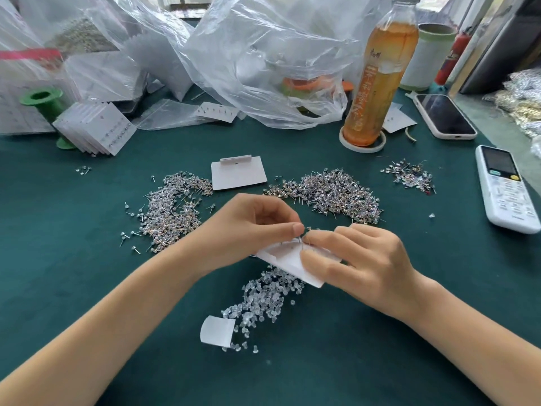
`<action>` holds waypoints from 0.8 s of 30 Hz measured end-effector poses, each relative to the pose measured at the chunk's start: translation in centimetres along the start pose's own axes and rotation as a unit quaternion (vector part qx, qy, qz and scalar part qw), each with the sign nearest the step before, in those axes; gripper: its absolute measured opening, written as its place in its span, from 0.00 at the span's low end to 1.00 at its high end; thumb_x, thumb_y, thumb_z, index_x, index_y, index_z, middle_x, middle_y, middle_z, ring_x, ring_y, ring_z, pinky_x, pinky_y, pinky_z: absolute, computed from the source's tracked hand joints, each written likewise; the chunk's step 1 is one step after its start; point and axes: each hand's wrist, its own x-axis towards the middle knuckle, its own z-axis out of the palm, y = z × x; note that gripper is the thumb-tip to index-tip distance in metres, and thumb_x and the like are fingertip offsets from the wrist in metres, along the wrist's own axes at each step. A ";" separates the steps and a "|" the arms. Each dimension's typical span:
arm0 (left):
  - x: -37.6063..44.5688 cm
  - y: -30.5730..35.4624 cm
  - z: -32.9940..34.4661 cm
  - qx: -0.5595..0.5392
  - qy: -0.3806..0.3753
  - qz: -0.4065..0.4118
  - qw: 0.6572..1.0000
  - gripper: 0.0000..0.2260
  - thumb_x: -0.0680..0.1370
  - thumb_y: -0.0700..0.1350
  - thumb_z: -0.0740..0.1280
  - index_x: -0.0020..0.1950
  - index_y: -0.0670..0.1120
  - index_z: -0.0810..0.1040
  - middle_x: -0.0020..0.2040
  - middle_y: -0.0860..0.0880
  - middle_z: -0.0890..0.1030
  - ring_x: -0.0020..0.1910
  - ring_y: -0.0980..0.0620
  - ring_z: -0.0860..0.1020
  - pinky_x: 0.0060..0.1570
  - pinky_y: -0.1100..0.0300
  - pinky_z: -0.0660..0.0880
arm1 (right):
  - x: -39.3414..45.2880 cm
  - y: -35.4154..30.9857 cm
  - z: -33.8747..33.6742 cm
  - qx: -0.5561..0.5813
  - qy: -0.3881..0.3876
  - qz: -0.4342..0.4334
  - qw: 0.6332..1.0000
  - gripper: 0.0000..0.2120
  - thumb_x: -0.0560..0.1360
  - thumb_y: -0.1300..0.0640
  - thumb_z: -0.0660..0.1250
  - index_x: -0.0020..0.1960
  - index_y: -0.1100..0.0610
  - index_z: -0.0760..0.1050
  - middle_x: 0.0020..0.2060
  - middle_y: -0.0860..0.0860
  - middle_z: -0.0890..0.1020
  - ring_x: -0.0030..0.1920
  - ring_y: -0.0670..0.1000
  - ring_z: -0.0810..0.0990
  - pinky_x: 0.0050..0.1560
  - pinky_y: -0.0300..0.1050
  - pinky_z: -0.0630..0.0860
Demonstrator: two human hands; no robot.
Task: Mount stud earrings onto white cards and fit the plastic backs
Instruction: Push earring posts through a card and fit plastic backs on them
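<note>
A white card [288,259] is held just above the green table at the centre. My right hand [360,259] grips its right side, thumb on top. My left hand [251,224] pinches a thin stud earring [299,239] at the card's upper edge; whether its post is through the card cannot be told. Heaps of stud earrings lie behind the hands on the left [172,206], on the right [336,191] and far right [412,175]. Clear plastic backs [263,300] are piled under the card. A blank card [238,174] lies beyond.
A stack of filled cards [99,127] leans at the back left near a green spool [44,99]. Plastic bags [257,54], a tea bottle [377,80], a phone [445,115] and a white remote [506,189] line the back and right. A paper scrap [216,331] lies near me.
</note>
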 end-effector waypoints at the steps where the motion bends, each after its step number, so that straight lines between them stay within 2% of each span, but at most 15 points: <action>1: 0.0 0.0 0.0 0.002 0.002 -0.004 1.000 0.02 0.74 0.41 0.71 0.42 0.44 0.82 0.38 0.50 0.82 0.37 0.57 0.77 0.39 0.70 0.73 | 0.0 0.0 0.0 -0.001 -0.004 -0.001 1.000 0.15 0.69 0.69 0.71 0.49 0.55 0.70 0.39 0.55 0.84 0.29 0.52 0.74 0.27 0.41 0.71; 10: -0.2 -0.1 -0.3 -0.007 0.002 -0.020 1.000 0.02 0.73 0.43 0.71 0.42 0.45 0.82 0.37 0.52 0.82 0.36 0.58 0.78 0.38 0.69 0.73 | -0.1 -0.1 -0.2 -0.017 -0.014 0.004 1.000 0.16 0.69 0.69 0.71 0.49 0.55 0.70 0.38 0.54 0.84 0.29 0.52 0.75 0.27 0.40 0.71; 24: -0.3 -0.3 0.2 -0.025 0.023 -0.017 0.999 0.04 0.73 0.40 0.71 0.44 0.39 0.82 0.36 0.49 0.83 0.34 0.57 0.79 0.37 0.69 0.74 | -0.1 -0.5 -0.3 -0.031 -0.020 0.008 0.999 0.16 0.68 0.69 0.71 0.49 0.55 0.70 0.37 0.54 0.83 0.29 0.50 0.74 0.26 0.40 0.72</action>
